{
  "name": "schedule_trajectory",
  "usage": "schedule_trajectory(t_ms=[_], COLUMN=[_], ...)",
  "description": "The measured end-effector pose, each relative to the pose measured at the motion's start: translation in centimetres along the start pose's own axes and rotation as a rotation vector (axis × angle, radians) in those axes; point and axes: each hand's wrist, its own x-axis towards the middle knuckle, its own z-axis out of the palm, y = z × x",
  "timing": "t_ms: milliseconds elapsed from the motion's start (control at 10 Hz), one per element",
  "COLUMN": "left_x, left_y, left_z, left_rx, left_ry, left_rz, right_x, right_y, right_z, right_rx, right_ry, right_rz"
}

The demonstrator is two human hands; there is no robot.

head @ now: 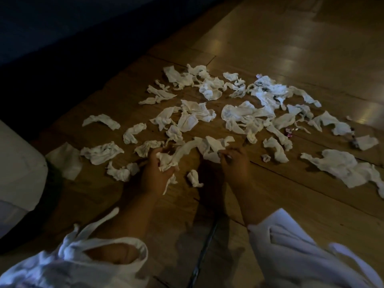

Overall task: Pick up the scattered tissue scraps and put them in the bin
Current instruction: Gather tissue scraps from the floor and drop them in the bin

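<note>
1. Both hands reach low over a wooden floor point(291, 59), close together.
2. The left hand point(154, 173) has its fingers curled round a wad of tissue point(168, 161). One long twisted strip of the wad stretches up and across towards the other hand, and a thin tail hangs below the palm.
3. The right hand point(235, 163) pinches the near edge of a crumpled scrap point(214, 145) with its fingertips. That scrap lies just beyond the hand and touches the end of the long strip.
4. Between the two hands, slightly nearer the person, a small scrap point(194, 178) lies on the boards, apart from both.
5. Just left of the left hand sits a knotted scrap point(121, 172).
6. Beyond both hands the scattered tissue scraps point(239, 115) spread widely over the floor, many overlapping, thickest beyond the right hand.
7. Well right of the right hand lies a large rumpled piece point(340, 169).
8. A small pink thing point(289, 132) lies among the scraps beyond and right of the right hand; it is too small to tell what it is.
9. Far left of the left hand stands a white boxy object point(18, 169), with a flat tissue sheet point(66, 161) beside it. I cannot tell whether this object is the bin.
10. Loose white sleeves cover both forearms: the left sleeve point(83, 265) and the right sleeve point(295, 252).
</note>
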Motion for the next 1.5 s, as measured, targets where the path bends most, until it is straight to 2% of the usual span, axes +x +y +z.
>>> schedule_trajectory(t_ms=[100,200,300,400,500,600,700,800,900,1000,1100,1200,1300,1400,1500], left_x=[0.3,0.1,-0.1,-0.3,-0.6,-1.3,-2.1,-2.4,-2.4,-2.2,-2.2,-2.9,-3.7,-4.9,-6.5], left_y=[-0.5,-0.8,-1.0,-0.6,0.0,0.8,1.8,2.7,2.8,2.6,3.1,4.5,6.7,9.3,12.4], left_z=[-0.4,-0.6,-1.0,-1.7,-2.5,-2.6,-2.2,-1.7,-1.1,-0.2,0.4,0.0,-2.6,-6.8,-12.2], left_rx=[-0.035,-0.056,-0.078,-0.111,-0.129,-0.119,-0.172,-0.195,-0.202,-0.238,-0.297,-0.422,-0.445,-0.546,-0.62], left_ry=[-0.005,0.016,0.024,0.064,0.132,0.137,0.098,0.061,0.078,0.137,0.179,0.194,0.279,0.397,0.491], left_rz=[-0.028,-0.046,-0.05,-0.095,-0.164,-0.192,-0.192,-0.191,-0.183,-0.225,-0.276,-0.289,-0.253,-0.177,-0.088], right_x=[3.3,4.3,1.8,-2.5,-7.4,-9.2,-8.0,-6.4,-5.6,-5.4,-3.6,-2.2,-1.5,-0.5,-0.5], right_y=[1.5,1.4,-0.6,-1.8,-2.1,-0.2,-1.5,-3.7,-4.7,-5.0,-5.7,-10.0,-12.7,-17.1,-23.1], right_z=[1.5,2.4,3.5,4.4,4.1,4.6,2.7,0.6,-0.3,-0.5,0.2,-1.0,-0.9,-0.8,-0.4], right_rx=[-0.198,-0.276,-0.144,-0.17,-0.309,-0.379,-0.283,-0.082,0.013,0.117,0.344,0.625,0.667,0.634,0.644], right_ry=[-0.195,-0.482,-0.551,-0.563,-0.537,-0.458,-0.359,-0.267,-0.153,-0.283,-0.369,-0.317,-0.413,-0.422,-0.489], right_rz=[-0.019,-0.029,0.029,-0.082,-0.284,-0.333,-0.175,-0.063,0.004,0.145,0.332,0.408,0.403,0.399,0.277])
